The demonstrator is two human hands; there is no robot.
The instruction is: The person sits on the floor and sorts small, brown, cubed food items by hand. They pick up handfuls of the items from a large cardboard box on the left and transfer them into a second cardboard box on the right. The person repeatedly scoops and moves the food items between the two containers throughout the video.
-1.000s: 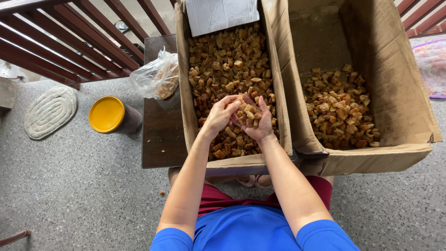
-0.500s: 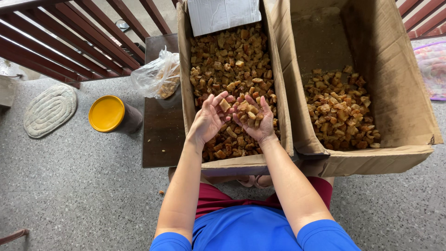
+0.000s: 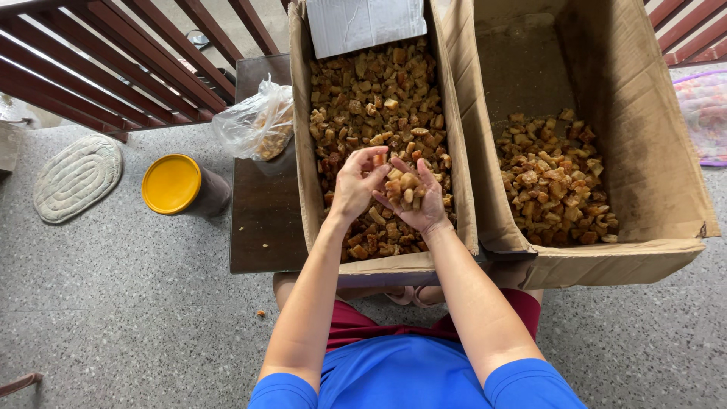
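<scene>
**Both hands over the left carton of brown chunks**

Head view: The right hand (image 3: pixel 413 198) is cupped palm up above the near half of the left cardboard box (image 3: pixel 301 182), its fingers curled loosely around a small heap of brown chunks (image 3: pixel 403 189) that rests in the palm. The left hand (image 3: pixel 354 184) is just beside it, fingertips bent toward the heap and pinched on a single small piece at the top of the pile; the two hands touch or nearly touch at the fingertips. Below them the left box is filled almost edge to edge with the same irregular brown and tan pieces (image 3: pixel 379 98). A pale cardboard flap (image 3: pixel 363 23) lies over the far end of that box.

The right cardboard box (image 3: pixel 659 151) stands against the left one, their walls touching. It is larger and holds a smaller mound of similar pieces (image 3: pixel 556 178) gathered at its near side, with bare cardboard floor behind.

The left box sits on a dark low table (image 3: pixel 261 220). On that table, against the box's outer wall, is a clear plastic bag (image 3: pixel 257 125) with some pieces in it. On the speckled floor to the left stand a dark tub with a yellow lid (image 3: pixel 173 184) and, farther left, an oval woven mat (image 3: pixel 74 176). A red-brown railing (image 3: pixel 113 60) runs across the upper left.
</scene>
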